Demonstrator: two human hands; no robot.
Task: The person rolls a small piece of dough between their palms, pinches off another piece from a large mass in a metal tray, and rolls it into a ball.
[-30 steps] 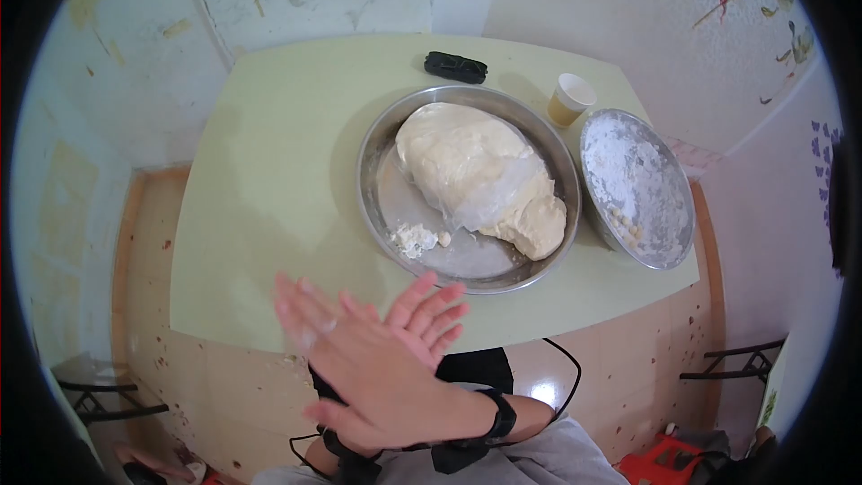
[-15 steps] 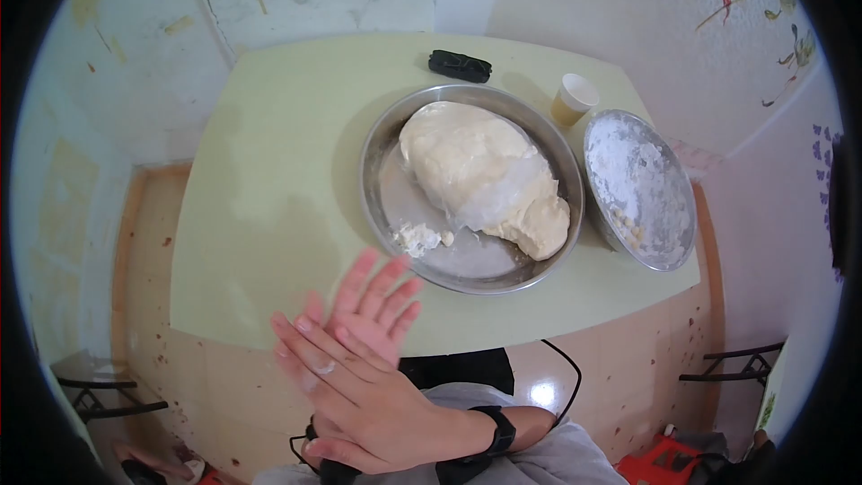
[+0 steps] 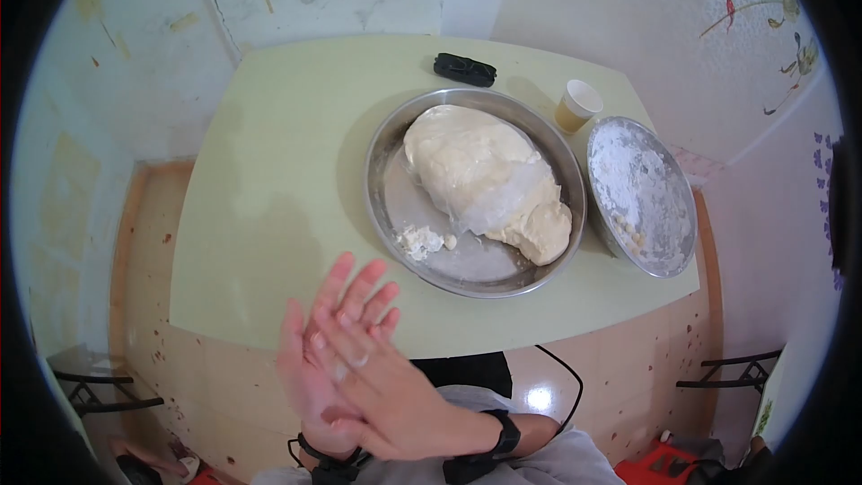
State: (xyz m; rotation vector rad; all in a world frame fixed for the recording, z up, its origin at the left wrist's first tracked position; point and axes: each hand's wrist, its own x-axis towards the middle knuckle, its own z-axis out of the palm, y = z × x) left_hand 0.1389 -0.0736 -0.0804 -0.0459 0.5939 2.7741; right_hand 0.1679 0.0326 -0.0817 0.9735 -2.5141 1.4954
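Observation:
Palm against palm, my two hands meet just off the table's near edge. My left hand (image 3: 310,382) has its fingers stretched upward and spread. Across its palm lies my right hand (image 3: 395,400), fingers extended, with a whitish smear on them. Neither holds anything I can see. Nearest to them is a wide steel basin (image 3: 395,256) holding a big lump of pale dough (image 3: 467,148), partly covered by clear plastic film (image 3: 494,202). A small heap of flour with crumbs (image 3: 420,241) sits in the basin's near left part.
Right of the basin, a tilted metal bowl (image 3: 660,207) contains white flour and some dough bits. A paper cup (image 3: 577,106) and a black case (image 3: 464,69) stand behind, on the pale green table (image 3: 260,162). A black cable (image 3: 575,368) hangs at the near edge.
My hands have slid along each other: the right hand's fingers are now further up and right across the left palm. The left hand's fingers shifted left. The basin and bowl stay put.

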